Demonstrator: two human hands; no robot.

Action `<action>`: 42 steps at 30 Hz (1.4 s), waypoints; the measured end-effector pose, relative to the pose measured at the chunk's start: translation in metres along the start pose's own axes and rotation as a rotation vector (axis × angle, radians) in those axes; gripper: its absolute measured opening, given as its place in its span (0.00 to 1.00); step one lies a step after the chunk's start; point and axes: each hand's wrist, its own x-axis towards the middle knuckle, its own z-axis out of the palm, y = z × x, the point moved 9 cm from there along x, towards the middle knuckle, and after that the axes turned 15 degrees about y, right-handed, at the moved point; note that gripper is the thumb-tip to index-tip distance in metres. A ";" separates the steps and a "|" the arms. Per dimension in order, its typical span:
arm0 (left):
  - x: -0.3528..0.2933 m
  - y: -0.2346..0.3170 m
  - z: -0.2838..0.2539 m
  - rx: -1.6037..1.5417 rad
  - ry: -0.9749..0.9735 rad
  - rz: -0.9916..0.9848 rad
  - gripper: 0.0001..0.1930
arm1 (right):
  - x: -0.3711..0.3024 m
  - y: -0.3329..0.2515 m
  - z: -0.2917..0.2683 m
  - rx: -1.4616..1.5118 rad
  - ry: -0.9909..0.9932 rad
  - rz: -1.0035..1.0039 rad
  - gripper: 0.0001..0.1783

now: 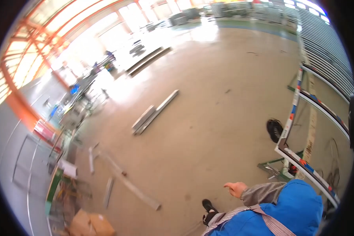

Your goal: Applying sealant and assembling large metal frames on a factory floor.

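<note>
My left hand [236, 189] reaches out from a striped sleeve beside my blue garment at the lower right. Its fingers are partly stretched and slightly apart, with nothing visible between them. Below the hand, one black shoe [208, 205] shows on the floor. To the right stands a framework of pale bars [290, 122] with coloured pieces along them, apart from my hand. A green metal support [272, 168] is under its near corner. My right hand does not show.
Long metal profiles [155, 113] lie on the floor ahead, and a long bar [139, 192] crosses the left side. A black shoe-like object [274, 129] is beside the frame. Cardboard [91, 223] sits at lower left. Stacked silver lengths [326, 47] fill the far right.
</note>
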 end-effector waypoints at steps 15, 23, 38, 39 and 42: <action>0.304 0.682 0.197 -0.531 -0.162 0.579 0.18 | 0.162 0.093 -0.148 0.173 0.798 0.533 0.14; 0.165 0.995 0.191 -0.428 -0.385 0.666 0.26 | 0.284 0.245 -0.261 0.122 0.861 0.767 0.14; 0.205 1.538 0.532 -0.573 -0.592 0.737 0.20 | 0.637 0.509 -0.361 0.219 0.410 0.403 0.20; 0.202 1.578 0.548 -0.589 -0.600 0.739 0.19 | 0.653 0.523 -0.382 0.218 0.420 0.415 0.20; 0.158 1.695 0.603 -0.621 -0.660 0.752 0.18 | 0.669 0.560 -0.513 -0.091 0.788 0.504 0.19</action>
